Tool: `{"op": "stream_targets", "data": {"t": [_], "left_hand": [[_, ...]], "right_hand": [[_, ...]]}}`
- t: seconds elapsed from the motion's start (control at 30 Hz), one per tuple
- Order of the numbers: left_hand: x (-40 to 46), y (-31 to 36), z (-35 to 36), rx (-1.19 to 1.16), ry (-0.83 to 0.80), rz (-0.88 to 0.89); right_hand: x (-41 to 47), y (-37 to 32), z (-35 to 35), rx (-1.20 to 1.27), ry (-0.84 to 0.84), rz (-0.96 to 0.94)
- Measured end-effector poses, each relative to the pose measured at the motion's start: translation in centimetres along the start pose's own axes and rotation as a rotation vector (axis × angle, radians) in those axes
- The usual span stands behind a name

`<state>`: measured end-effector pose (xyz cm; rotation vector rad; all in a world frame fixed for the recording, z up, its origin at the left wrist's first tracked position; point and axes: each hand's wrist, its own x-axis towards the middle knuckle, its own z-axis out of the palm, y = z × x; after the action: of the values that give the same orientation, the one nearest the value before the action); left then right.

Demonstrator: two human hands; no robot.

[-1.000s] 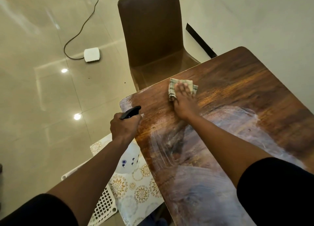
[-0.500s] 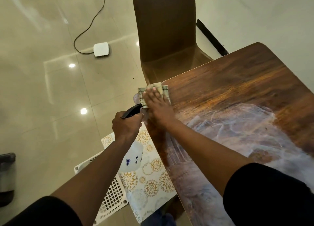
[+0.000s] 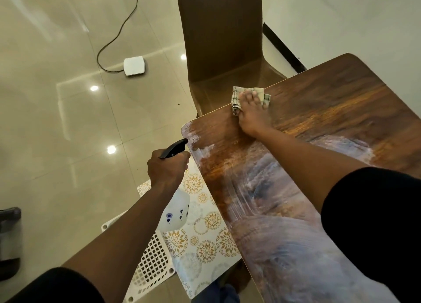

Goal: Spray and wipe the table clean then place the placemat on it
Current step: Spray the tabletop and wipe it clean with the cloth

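My right hand [image 3: 251, 112] lies flat on a folded checked cloth [image 3: 237, 96] and presses it against the far left edge of the wooden table [image 3: 319, 125]. Wet streaks cover the near half of the tabletop. Beside the table's left edge, my left hand [image 3: 167, 168] grips a white spray bottle [image 3: 176, 214] with a black trigger head, held off the table. Below the bottle, a placemat [image 3: 202, 241] with gold flower rings lies on a white perforated stool [image 3: 151, 264].
A brown chair [image 3: 218, 36] stands at the table's far left side. On the tiled floor lie a white box [image 3: 134, 66] and its dark cable [image 3: 118, 29]. A dark object [image 3: 9, 241] sits at the left frame edge.
My right hand slid the cloth to the table's left corner half a second ago, then back right along the far edge. My left hand has stayed beside the table with the bottle.
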<state>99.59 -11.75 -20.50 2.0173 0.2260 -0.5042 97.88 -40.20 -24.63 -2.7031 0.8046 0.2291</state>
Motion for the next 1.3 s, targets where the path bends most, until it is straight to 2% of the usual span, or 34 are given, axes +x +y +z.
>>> {"op": "stream_targets", "data": {"t": [0.17, 0.4, 0.6, 0.7, 0.93, 1.03, 1.17, 1.3], "left_hand": [[-0.1, -0.1, 0.1, -0.011, 0.004, -0.035], [-0.6, 0.7, -0.5, -0.031, 0.073, -0.023], [-1.2, 1.0, -1.1, 0.016, 0.104, 0.037], [-1.7, 1.1, -1.0, -0.009, 0.093, 0.014], [-2.9, 0.9, -0.1, -0.012, 0.021, 0.045], [-3.4, 0.5, 0.1, -0.020, 0.004, 0.041], [-3.7, -0.5, 0.1, -0.041, 0.006, 0.009], [-3.3, -1.6, -0.4, -0.066, 0.036, -0.055]], "right_hand": [[-0.5, -2.3, 1.3, 0.019, 0.026, 0.012], [-6.0, -11.0, 6.4, -0.014, -0.009, -0.397], [-6.6, -11.1, 6.2, -0.068, -0.026, -0.530], [-6.2, -9.6, 4.8, -0.056, -0.051, -0.473], [-5.6, -0.8, 2.3, 0.051, 0.033, -0.005], [-6.2, 1.4, 2.1, 0.080, 0.071, 0.108], [-7.0, -0.6, 3.1, 0.081, 0.065, 0.089], [-9.3, -5.0, 5.2, 0.065, 0.016, -0.169]]}}
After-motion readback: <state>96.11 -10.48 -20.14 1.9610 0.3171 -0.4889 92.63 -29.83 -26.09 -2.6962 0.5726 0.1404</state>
